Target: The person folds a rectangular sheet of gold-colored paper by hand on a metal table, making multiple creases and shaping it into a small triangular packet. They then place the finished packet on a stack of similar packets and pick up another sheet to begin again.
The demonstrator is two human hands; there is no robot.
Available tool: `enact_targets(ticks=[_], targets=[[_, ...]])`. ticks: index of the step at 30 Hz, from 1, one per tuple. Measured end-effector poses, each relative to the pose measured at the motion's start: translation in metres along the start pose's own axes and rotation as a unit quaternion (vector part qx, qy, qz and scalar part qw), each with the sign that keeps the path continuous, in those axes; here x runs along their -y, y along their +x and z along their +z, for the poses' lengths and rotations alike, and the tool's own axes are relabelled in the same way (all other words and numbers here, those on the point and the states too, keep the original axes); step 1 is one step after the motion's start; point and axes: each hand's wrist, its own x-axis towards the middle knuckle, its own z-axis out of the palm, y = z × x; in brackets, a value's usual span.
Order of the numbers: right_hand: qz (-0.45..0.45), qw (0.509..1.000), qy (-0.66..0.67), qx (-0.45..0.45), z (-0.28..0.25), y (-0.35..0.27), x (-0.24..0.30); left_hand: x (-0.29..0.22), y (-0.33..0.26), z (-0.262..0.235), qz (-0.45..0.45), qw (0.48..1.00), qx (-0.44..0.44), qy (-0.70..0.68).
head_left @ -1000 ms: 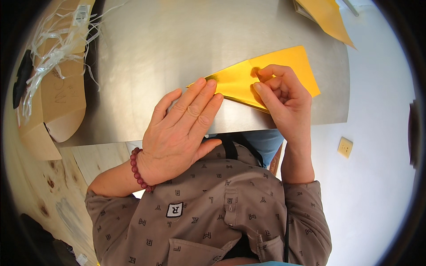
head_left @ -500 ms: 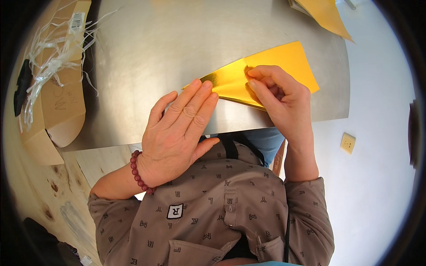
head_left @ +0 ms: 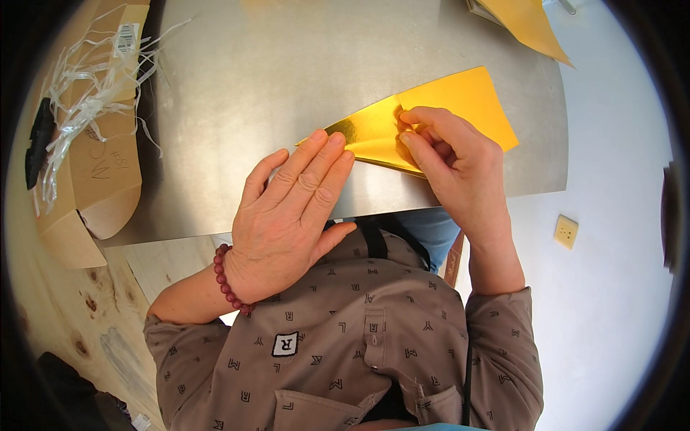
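A sheet of shiny gold foil paper (head_left: 460, 97), folded to a narrow point on its left, lies slantwise near the table's front edge. My left hand (head_left: 291, 194) rests flat with its fingers stretched out, their tips over the pointed end. A bead bracelet circles that wrist. At a crease across the middle of the paper, my right hand (head_left: 456, 161) is closed in a pinch, thumb and forefinger tips on the foil. Its other fingers are curled in, and the palm is hidden.
The paper lies on a metal-topped table (head_left: 251, 65). On the left are an opened cardboard box (head_left: 108, 161), a tangle of clear plastic strips (head_left: 90, 93) and a black object (head_left: 39, 144). More yellow paper (head_left: 528, 29) sits at the far right corner. A wall socket (head_left: 566, 232) is at right.
Almost nothing differs. My right hand has shifted very slightly at the crease, while my left hand stays flat on the pointed end. The whole view has drifted a little.
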Motion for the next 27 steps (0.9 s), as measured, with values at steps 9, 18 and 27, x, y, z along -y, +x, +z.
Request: enact_targets(ticks=[9, 18, 27], targets=[[-0.034, 0.999, -0.014, -0.008, -0.0002, 0.0004, -0.0007, -0.0014, 0.0008, 0.0005, 0.002, 1.0, -0.004, 0.003], [-0.035, 0.999, -0.033, 0.001, -0.0014, 0.0029, 0.0019, -0.0023, 0.0009, 0.0008, -0.004, 1.0, -0.014, 0.01], [-0.051, 0.997, -0.057, 0.003, -0.0002, 0.0011, 0.0032, -0.0002, -0.0007, 0.0021, 0.003, 1.0, -0.028, 0.005]])
